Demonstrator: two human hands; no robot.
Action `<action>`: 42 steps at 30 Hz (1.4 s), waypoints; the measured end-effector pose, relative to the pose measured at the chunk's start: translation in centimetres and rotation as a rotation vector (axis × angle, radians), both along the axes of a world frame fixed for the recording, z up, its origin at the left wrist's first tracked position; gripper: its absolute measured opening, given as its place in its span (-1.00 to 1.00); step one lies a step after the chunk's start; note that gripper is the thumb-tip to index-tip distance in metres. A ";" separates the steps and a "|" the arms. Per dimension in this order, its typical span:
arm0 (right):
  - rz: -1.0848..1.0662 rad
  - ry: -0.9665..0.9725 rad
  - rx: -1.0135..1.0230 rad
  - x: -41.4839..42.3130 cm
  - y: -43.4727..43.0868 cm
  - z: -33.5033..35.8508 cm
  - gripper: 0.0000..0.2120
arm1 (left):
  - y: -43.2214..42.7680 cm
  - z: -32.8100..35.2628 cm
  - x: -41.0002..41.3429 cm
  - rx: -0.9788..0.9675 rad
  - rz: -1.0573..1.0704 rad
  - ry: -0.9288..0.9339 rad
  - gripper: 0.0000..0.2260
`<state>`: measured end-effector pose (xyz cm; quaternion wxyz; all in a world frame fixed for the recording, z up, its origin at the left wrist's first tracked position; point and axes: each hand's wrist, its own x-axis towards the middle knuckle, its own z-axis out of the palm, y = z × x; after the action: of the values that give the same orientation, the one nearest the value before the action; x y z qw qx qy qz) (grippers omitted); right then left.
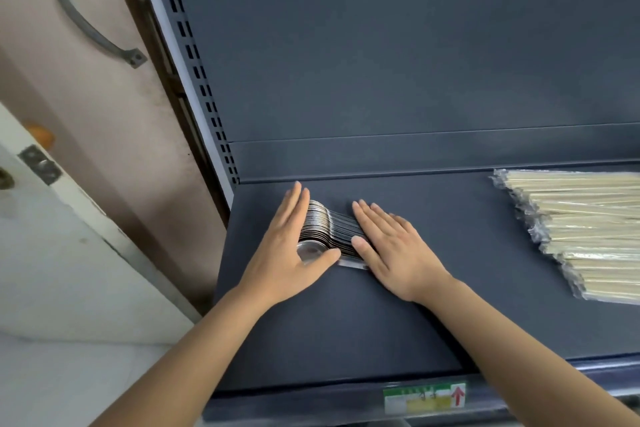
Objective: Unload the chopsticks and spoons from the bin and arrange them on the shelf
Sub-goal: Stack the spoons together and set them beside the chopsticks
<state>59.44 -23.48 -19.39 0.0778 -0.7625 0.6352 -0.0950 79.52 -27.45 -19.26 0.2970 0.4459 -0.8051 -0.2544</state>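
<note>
While both lie flat—fingers straight—left hand (289,255) and right hand (391,250) flank spoons (322,230) (touching).

The light is soft and even, rather dim on the dark shelf (381,305) and brighter on the pale door (69,270) at the left, and I cannot tell where it comes from. Under both hands (287,253) lie only weak, blurred shadows, while the spoons (317,229) show small bright glints and the plastic around the chopsticks (581,232) gives a light glare. The wide lens bends the straight lines near the edges, so the shelf post (194,62) leans strongly, and the whole picture is slightly soft, most at the near label (424,397), whose print is not readable.
</note>
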 end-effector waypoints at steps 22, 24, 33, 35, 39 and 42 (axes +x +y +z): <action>0.099 0.061 0.059 1.6 3.4 0.9 -0.10 | 3.6 1.2 -0.4 0.402 0.032 0.227 -0.21; 0.104 0.072 0.039 1.7 3.7 0.6 -0.11 | 4.1 1.0 -0.2 0.384 0.014 0.183 -0.25; -0.048 -0.052 0.046 0.9 3.2 1.3 -0.11 | 0.9 2.9 -0.4 0.444 0.215 0.334 -0.38; -0.071 -0.039 0.078 1.2 3.0 1.0 -0.11 | -0.3 3.3 -0.7 0.511 0.228 0.386 -0.44; -0.077 -0.010 0.090 1.7 2.9 0.7 -0.09 | 0.0 2.9 -1.9 0.555 0.185 0.383 -0.42; -0.066 -0.007 0.085 1.5 2.8 0.8 -0.08 | 0.3 2.6 -2.0 0.557 0.216 0.424 -0.27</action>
<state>60.98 -20.63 -18.63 0.1093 -0.7367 0.6633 -0.0732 77.55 -27.19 -16.64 0.3496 0.5296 -0.5739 -0.5176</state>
